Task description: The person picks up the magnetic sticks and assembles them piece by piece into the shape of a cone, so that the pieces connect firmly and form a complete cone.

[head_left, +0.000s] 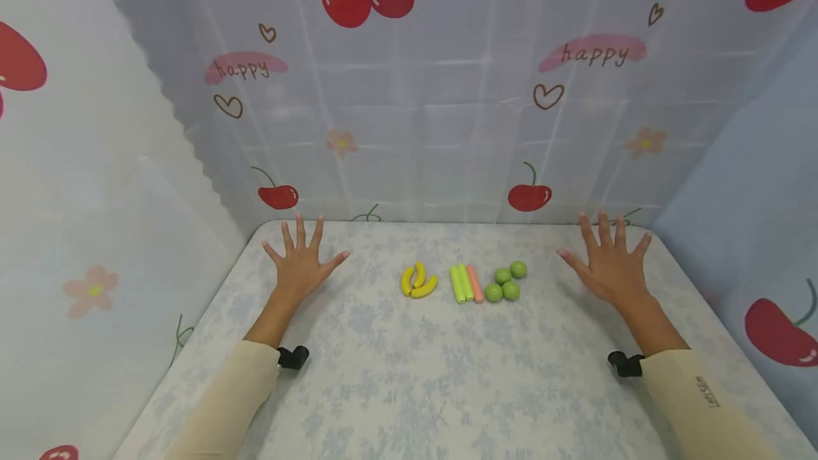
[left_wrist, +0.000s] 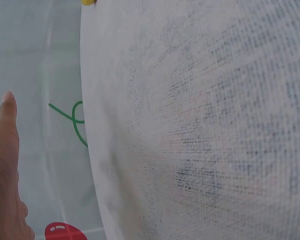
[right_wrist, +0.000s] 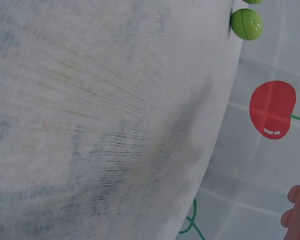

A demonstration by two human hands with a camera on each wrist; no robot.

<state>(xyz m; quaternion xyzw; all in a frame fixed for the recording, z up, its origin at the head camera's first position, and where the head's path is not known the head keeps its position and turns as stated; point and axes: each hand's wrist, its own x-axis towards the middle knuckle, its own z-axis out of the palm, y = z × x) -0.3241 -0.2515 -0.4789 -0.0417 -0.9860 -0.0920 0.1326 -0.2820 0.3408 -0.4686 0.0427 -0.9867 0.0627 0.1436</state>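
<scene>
With fingers spread wide, my left hand (head_left: 299, 267) is held over the far left part of the table, holding nothing. My right hand (head_left: 612, 267) mirrors it at the far right, fingers also spread and holding nothing. Between them lies a row of small things. Nearest the left hand are three small yellow bananas (head_left: 424, 287). Two yellow-green sticks (head_left: 457, 285) and one salmon-pink stick (head_left: 475, 285) lie side by side in the middle. Several green balls (head_left: 511, 290) sit closest to the right hand; one green ball (right_wrist: 246, 24) shows a seam in the right wrist view.
A pale cloth with blue-grey flowers covers the table (head_left: 409, 375). Behind it hangs a curtain (head_left: 434, 133) printed with cherries, hearts and "happy"; similar sheets close off both sides. A black wrist strap mount (head_left: 294, 358) sits at the left cuff, another mount (head_left: 625, 364) at the right.
</scene>
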